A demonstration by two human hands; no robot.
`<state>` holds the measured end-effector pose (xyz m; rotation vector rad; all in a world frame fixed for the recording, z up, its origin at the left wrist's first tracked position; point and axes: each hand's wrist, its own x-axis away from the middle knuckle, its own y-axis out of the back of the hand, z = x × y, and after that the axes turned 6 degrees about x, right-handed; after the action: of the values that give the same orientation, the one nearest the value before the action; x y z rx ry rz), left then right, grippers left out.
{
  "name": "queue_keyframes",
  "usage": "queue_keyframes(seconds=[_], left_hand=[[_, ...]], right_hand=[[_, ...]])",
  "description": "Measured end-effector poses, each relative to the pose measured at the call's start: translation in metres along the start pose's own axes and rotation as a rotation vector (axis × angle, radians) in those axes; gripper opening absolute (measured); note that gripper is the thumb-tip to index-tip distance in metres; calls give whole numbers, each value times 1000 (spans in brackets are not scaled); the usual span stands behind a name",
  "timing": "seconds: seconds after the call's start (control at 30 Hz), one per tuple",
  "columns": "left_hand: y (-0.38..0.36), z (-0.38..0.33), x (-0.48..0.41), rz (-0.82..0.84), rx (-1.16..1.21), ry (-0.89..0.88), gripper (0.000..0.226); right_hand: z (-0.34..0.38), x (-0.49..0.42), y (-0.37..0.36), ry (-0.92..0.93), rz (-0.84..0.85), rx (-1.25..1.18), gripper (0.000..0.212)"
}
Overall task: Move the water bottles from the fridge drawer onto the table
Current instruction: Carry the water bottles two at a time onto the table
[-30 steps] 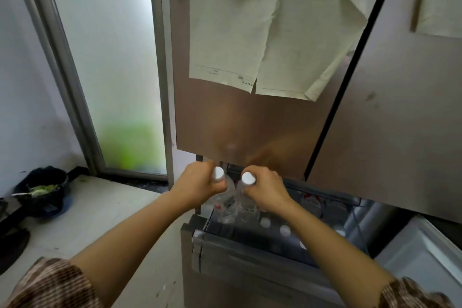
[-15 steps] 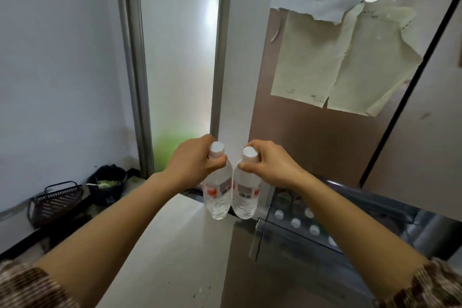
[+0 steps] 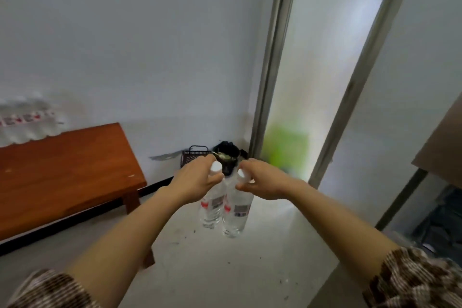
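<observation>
Two clear water bottles with white caps and red-and-white labels hang side by side in the air over the pale floor. My left hand (image 3: 193, 181) grips the neck of the left bottle (image 3: 212, 209). My right hand (image 3: 262, 181) grips the neck of the right bottle (image 3: 236, 214). The brown wooden table (image 3: 62, 175) stands to the left against the white wall, with blurred bottles (image 3: 22, 120) at its far left end. The open fridge drawer (image 3: 440, 227) shows only at the right edge.
A dark wire basket (image 3: 193, 156) and a black pot (image 3: 228, 155) sit on the floor in the corner beyond my hands. A grey-framed frosted glass door (image 3: 325, 82) fills the upper right. A brown fridge door corner (image 3: 445, 145) juts in at right.
The view has swung left, away from the fridge towards the table. Both bottles came out of the drawer and now hang over the floor, still held by their necks.
</observation>
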<state>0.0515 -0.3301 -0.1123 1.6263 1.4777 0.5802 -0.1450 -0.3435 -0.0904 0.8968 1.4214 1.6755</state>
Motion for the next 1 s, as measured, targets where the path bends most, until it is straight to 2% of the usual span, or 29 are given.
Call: queue_keyframes(seconds=[0.33, 0.5, 0.77, 1.0], left_hand=[[104, 165, 52, -184, -68, 309, 19], [151, 255, 48, -213, -56, 422, 17], [227, 386, 22, -137, -67, 529, 18], [286, 486, 10, -197, -88, 613, 19]], right_hand=[[153, -153, -28, 379, 4, -23, 39], [220, -247, -40, 517, 16, -8, 38], [323, -394, -61, 618, 20, 16, 34], [402, -493, -71, 625, 14, -13, 36]])
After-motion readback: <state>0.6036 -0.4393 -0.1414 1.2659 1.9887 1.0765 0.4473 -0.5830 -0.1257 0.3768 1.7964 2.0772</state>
